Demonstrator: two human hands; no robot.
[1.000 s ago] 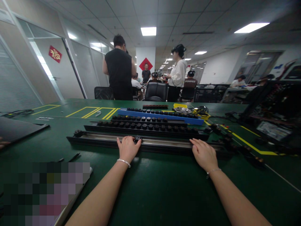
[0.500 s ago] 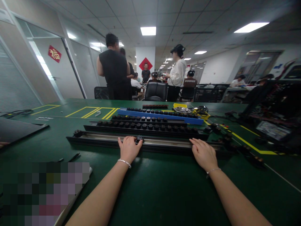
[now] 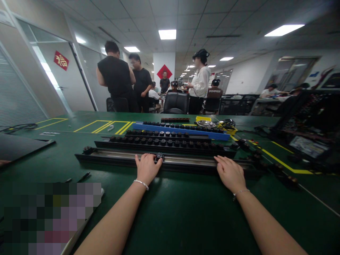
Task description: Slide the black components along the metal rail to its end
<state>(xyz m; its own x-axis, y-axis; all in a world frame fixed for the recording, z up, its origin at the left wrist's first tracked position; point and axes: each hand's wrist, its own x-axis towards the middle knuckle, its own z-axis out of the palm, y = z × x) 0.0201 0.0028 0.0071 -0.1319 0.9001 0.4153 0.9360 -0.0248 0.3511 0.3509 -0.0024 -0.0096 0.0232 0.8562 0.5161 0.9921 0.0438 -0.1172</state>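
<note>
A long black rail (image 3: 191,161) with a shiny metal channel lies across the table in front of me. In that channel, near its middle, sits a small black round module (image 3: 159,156). My left hand (image 3: 148,165) is closed round this module, thumb on its near right side and fingers over the rail; the fingers' far ends are partly hidden. My right hand (image 3: 231,173) rests on the rail farther right with its fingers stretched out, holding nothing that I can see. Another black round module (image 3: 87,150) is at the rail's left end.
Behind the rail lie a black strip (image 3: 164,143) full of round modules and a blue strip (image 3: 183,131). A metal dish (image 3: 206,124) stands farther back. Loose black parts (image 3: 281,173) lie at right, a dark panel (image 3: 23,148) at left. Several people are beyond the table.
My left hand and the module in it have shifted slightly to the right along the rail. My right hand stays put. Two people in the background have moved apart.
</note>
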